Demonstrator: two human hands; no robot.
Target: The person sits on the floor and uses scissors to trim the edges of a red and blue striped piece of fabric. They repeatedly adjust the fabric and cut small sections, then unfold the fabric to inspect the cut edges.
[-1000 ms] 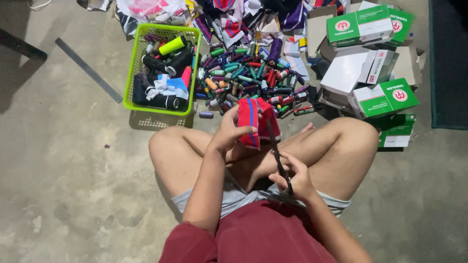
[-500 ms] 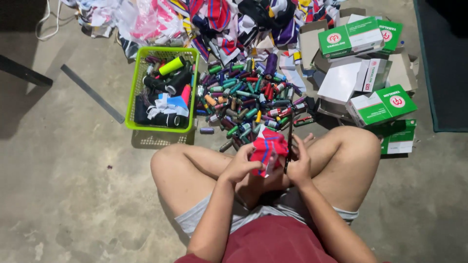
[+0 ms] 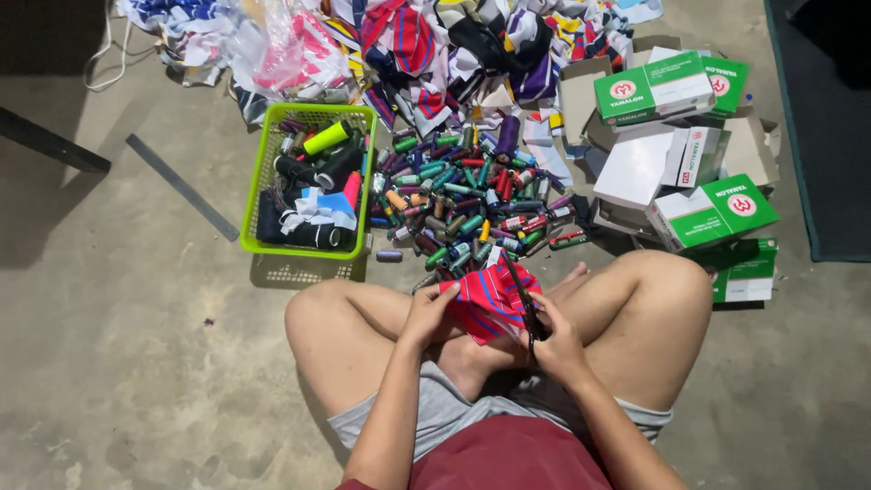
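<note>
I sit cross-legged on a concrete floor. My left hand (image 3: 428, 310) grips the left edge of a red cloth piece with blue stripes (image 3: 485, 301), held over my lap. My right hand (image 3: 555, 345) is closed on the handles of dark scissors (image 3: 523, 298), whose blades lie along the cloth's right side and point away from me. Whether the blades are cutting the cloth I cannot tell.
Ahead lies a heap of several coloured thread spools (image 3: 467, 200). A green plastic basket (image 3: 263, 243) with spools and dark fabric stands at the left. Green and white boxes (image 3: 689, 145) are stacked at the right. Fabric scraps (image 3: 408, 41) pile at the back. A metal ruler (image 3: 181, 186) lies left.
Both hands came lower and closer together over my lap. The cloth went from being held up by my left hand to lying against the scissors.
</note>
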